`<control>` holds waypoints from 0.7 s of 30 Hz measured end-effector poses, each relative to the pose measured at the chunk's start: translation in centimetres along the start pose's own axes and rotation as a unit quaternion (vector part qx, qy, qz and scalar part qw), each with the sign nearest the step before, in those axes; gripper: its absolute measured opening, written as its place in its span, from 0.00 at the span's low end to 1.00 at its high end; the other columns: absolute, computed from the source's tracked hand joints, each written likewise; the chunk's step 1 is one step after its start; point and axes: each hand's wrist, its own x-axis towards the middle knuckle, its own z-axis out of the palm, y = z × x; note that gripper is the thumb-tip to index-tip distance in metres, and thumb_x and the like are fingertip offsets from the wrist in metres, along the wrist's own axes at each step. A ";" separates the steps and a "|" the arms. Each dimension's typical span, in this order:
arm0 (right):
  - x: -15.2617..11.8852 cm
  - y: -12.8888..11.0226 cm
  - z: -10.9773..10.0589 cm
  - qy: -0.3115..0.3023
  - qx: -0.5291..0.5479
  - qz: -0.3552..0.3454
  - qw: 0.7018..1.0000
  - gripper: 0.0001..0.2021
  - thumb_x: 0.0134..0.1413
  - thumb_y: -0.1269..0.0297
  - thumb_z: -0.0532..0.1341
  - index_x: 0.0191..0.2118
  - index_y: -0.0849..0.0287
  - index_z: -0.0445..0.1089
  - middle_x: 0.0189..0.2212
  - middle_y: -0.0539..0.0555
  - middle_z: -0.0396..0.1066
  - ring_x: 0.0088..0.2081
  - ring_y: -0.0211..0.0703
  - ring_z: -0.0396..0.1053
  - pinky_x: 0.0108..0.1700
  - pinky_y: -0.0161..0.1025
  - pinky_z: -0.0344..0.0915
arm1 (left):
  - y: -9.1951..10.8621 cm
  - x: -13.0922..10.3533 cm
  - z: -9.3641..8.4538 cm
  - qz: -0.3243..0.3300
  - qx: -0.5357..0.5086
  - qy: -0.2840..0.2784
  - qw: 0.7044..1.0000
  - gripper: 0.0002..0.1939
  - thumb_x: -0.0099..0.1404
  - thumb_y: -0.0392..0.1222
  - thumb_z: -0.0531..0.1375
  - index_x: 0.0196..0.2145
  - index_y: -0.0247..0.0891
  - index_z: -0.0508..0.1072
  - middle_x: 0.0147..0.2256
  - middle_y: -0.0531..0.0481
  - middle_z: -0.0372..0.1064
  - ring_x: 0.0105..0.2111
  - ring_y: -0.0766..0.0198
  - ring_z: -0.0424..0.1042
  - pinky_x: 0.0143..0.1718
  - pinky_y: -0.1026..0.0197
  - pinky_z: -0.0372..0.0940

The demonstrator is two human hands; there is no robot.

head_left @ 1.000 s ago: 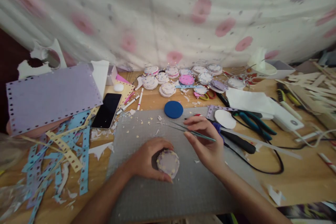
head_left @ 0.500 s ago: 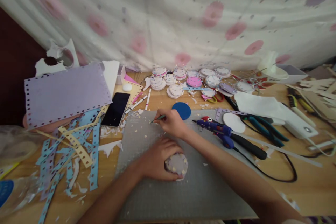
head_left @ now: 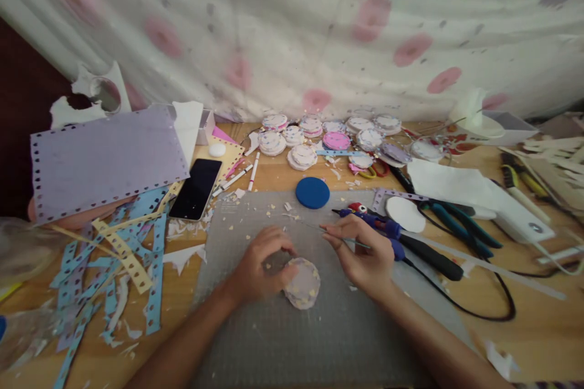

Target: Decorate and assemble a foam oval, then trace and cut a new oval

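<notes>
On the grey cutting mat (head_left: 255, 340) lies a pale lilac disc (head_left: 303, 284) with cream pieces around its rim. My left hand (head_left: 265, 264) is at the disc's upper left, fingers curved and apart, the thumb at its edge; the fingers are slightly blurred. To the right of the disc, my right hand (head_left: 362, 252) pinches a thin, dark, pointed tool (head_left: 358, 242) whose tip points left. Small cream pieces and white scraps are scattered over the mat's upper left. Above the hands rests a blue round disc (head_left: 312, 192).
Decorated round discs (head_left: 303, 157) stand at the back. A glue gun (head_left: 374, 222), a black-handled tool (head_left: 431, 255) and teal pliers (head_left: 463, 225) lie at right. At left are a phone (head_left: 196, 189), punched paper strips (head_left: 156, 273) and a lilac sheet (head_left: 109, 158).
My right hand has moved right and nearer with the tool, away from the mat's upper left. My left hand has loosened from around the disc and shifted to its upper left.
</notes>
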 end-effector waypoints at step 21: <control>-2.0 0.2 -0.4 -0.025 0.112 0.150 0.982 0.06 0.50 0.75 0.65 0.32 0.56 0.71 0.28 0.53 0.75 0.32 0.44 0.74 0.34 0.42 0.70 | -1.4 0.6 0.2 -0.085 -0.037 0.077 0.993 0.03 0.63 0.34 0.59 0.32 0.38 0.72 0.30 0.49 0.70 0.32 0.63 0.69 0.36 0.61 0.64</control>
